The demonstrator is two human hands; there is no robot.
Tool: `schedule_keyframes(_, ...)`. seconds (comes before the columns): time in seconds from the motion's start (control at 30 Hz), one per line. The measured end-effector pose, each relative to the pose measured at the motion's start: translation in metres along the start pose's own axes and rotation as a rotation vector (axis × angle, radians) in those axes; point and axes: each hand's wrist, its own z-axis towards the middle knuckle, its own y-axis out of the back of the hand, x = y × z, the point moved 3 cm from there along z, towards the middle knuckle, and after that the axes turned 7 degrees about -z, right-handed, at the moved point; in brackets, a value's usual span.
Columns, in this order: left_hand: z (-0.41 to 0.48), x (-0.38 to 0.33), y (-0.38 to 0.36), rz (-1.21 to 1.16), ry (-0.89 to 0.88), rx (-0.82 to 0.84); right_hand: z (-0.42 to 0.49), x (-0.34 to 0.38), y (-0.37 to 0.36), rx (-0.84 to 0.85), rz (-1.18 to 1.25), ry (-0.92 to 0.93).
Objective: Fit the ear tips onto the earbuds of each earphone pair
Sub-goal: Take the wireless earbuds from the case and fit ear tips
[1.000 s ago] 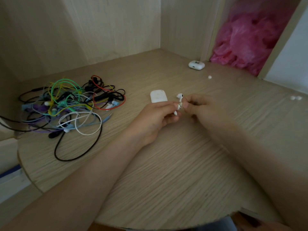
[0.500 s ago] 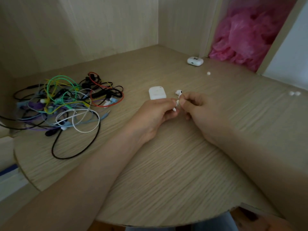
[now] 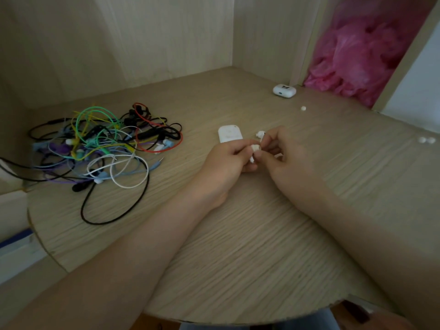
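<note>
Near the middle of the desk the left hand and the right hand meet, and the fingers of both pinch one white earbud. A second earbud lies just behind them, beside a white case. Two loose ear tips lie near the right edge.
</note>
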Motion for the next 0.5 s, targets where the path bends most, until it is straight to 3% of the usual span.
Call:
schedule_keyframes(0.3,-0.001,-0.004,-0.003,-0.016,0.039,0.034,0.003,0.003,-0.001,0.0,-0.037,0.065)
schedule_keyframes(0.43,0.001,-0.005,0.001,-0.039,0.05,-0.072,0.009,-0.001,0.012,-0.118,-0.021,-0.024)
schedule_keyframes(0.5,0.003,-0.006,0.003,-0.011,0.028,-0.104,0.015,-0.009,0.019,-0.14,-0.132,-0.082)
